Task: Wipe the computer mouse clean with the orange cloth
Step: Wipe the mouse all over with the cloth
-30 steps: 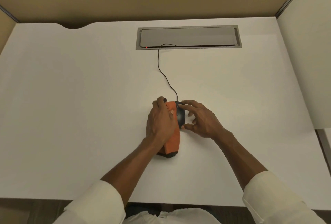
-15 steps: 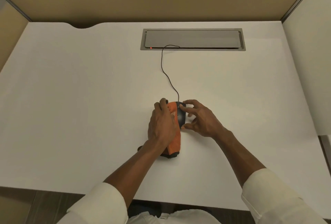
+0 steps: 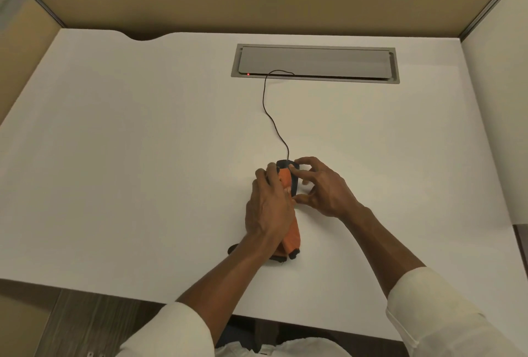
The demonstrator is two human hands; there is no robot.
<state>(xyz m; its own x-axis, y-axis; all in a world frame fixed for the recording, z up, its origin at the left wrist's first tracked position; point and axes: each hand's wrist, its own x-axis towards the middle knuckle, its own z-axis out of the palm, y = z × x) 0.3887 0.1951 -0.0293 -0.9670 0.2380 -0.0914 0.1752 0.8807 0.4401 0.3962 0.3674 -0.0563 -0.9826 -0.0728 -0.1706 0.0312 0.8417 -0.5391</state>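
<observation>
Slid forward, left hand (image 3: 268,208) presses orange cloth (image 3: 285,181) onto mouse (image 3: 294,182).

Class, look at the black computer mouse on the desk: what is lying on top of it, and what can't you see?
The orange cloth lies over the mouse, pressed down by the left hand. The right hand steadies its right side. The mouse's left side is covered.
</observation>
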